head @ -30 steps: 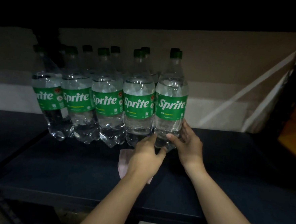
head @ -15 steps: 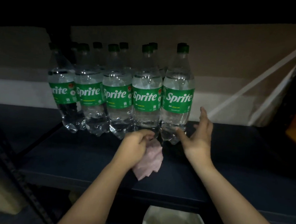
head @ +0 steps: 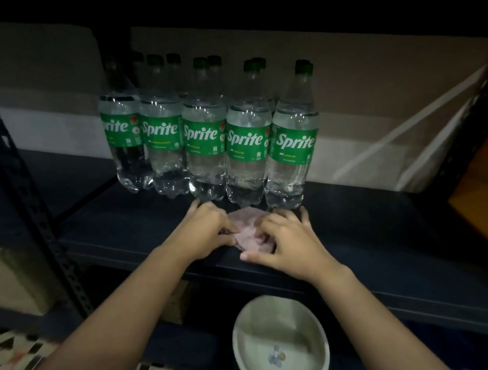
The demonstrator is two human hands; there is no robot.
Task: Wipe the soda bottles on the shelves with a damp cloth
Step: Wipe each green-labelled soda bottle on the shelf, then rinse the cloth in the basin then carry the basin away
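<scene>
Several clear Sprite bottles (head: pixel 247 144) with green labels and green caps stand in rows on the dark shelf (head: pixel 377 237). A crumpled pink cloth (head: pixel 247 228) lies on the shelf just in front of the two rightmost front bottles. My left hand (head: pixel 206 231) holds the cloth's left side with curled fingers. My right hand (head: pixel 288 241) lies over its right side, fingers bent onto the fabric and thumb flat on the shelf. Neither hand touches a bottle.
A white bowl (head: pixel 280 346) sits below the shelf's front edge. A perforated dark metal upright (head: pixel 33 204) runs diagonally at the left. Cardboard (head: pixel 359 91) backs the shelf. An orange surface (head: pixel 484 201) shows at the far right.
Both hands left the rightmost bottle's base and came down to the cloth on the shelf. My right hand, open beside the bottle half a second ago, now lies on the cloth.
</scene>
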